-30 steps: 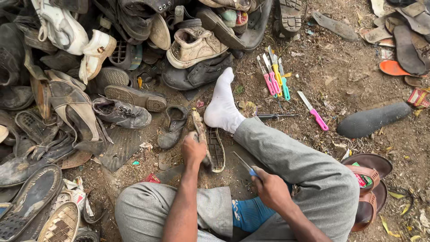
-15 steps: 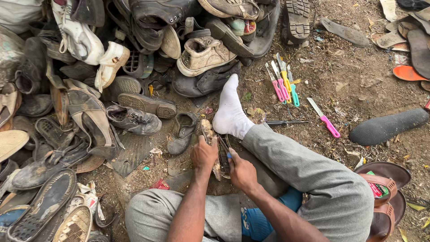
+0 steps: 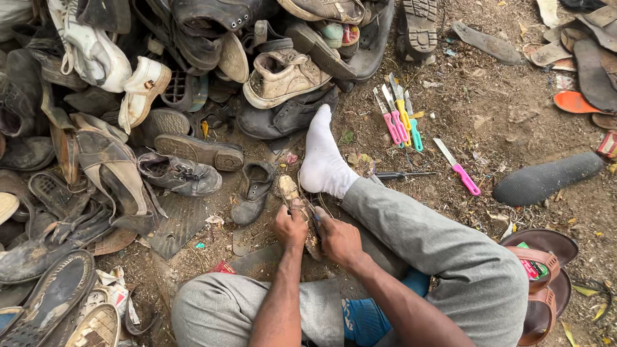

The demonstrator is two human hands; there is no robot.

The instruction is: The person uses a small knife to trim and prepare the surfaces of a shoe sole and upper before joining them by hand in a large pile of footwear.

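I sit on the dirt in grey trousers with one foot in a white sock (image 3: 323, 160) stretched out ahead. A worn, muddy sandal (image 3: 290, 190) lies lengthwise in front of my knees. My left hand (image 3: 289, 228) grips its left edge. My right hand (image 3: 339, 241) is closed on a small blue-handled tool (image 3: 315, 216), whose tip is pressed against the sandal's strap. The two hands nearly touch over the sandal. The tool's blade is mostly hidden by my fingers.
A big heap of old shoes (image 3: 193, 96) fills the left and top. Several knives with pink, yellow and green handles (image 3: 400, 119) lie right of my foot, then a pink-handled knife (image 3: 457, 168), a thin black awl (image 3: 402, 175), a black sole (image 3: 546, 178) and brown sandals (image 3: 546, 276).
My right hand has come up from beside my knee with the tool and now meets my left hand on the sandal. My view has drifted slightly.
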